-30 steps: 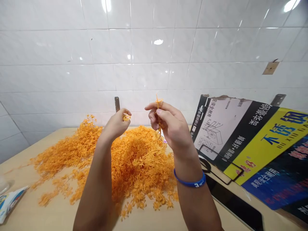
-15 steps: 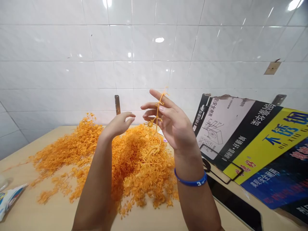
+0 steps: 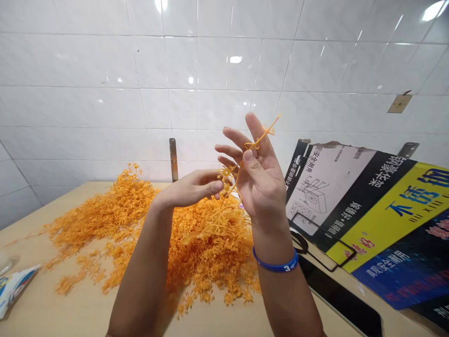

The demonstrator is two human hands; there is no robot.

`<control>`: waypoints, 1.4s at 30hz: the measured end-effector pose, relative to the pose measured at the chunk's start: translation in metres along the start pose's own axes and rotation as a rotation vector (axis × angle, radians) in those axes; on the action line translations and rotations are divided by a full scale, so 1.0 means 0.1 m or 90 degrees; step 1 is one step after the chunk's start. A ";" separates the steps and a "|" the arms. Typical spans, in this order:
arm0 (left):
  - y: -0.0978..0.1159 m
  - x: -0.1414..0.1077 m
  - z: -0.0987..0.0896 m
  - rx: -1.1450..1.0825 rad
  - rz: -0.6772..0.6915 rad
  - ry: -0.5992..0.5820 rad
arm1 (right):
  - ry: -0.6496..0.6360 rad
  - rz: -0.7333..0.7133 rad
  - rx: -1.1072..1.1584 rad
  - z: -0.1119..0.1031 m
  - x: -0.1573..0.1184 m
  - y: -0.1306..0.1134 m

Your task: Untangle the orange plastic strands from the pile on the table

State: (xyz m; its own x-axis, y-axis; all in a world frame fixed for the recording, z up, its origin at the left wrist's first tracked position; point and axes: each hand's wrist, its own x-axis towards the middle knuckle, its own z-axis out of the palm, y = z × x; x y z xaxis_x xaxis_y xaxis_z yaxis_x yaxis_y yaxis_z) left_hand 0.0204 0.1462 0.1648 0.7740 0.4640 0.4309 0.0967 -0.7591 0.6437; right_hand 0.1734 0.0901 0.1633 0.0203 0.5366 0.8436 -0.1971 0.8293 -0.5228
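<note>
My right hand [image 3: 264,180] is raised above the heap, holding a thin orange plastic stem [image 3: 261,139] between thumb and fingers. The stem slants up past the fingertips, and small orange flower pieces [image 3: 227,173] hang on its lower part. Close beside them is my left hand [image 3: 196,187], its thumb and fingers brought together at the lower part of the stem. Exactly what its fingertips grip is partly hidden. Below both hands spreads a large pile of orange plastic flowers [image 3: 206,243] on the table.
A printed cardboard sheet [image 3: 351,201] leans at the right, with a black wire frame [image 3: 326,264] and a dark phone [image 3: 343,295] before it. At the left edge lies a white packet [image 3: 16,290]. A tiled wall [image 3: 210,107] rises behind the table [image 3: 84,318].
My left hand has moved right to the stem and its fingers have closed. My right hand has risen slightly and tilted the stem to the right.
</note>
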 end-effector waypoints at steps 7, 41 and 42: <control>0.09 -0.01 -0.01 -0.062 0.003 0.206 | 0.083 0.012 -0.089 -0.01 0.01 0.10; 0.27 -0.15 -0.04 -0.115 0.032 0.341 | -0.142 0.075 -0.199 0.22 -0.08 0.23; 0.26 -0.15 -0.05 -0.109 0.038 0.350 | -0.156 0.093 -0.211 0.21 -0.09 0.23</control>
State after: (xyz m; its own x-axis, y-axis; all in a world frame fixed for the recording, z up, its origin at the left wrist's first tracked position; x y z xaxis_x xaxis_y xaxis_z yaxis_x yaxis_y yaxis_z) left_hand 0.0082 0.1214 0.1782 0.3317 0.6264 0.7054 -0.0745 -0.7280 0.6815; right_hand 0.1481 0.1012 0.1464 -0.2255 0.6325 0.7410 0.1453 0.7740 -0.6163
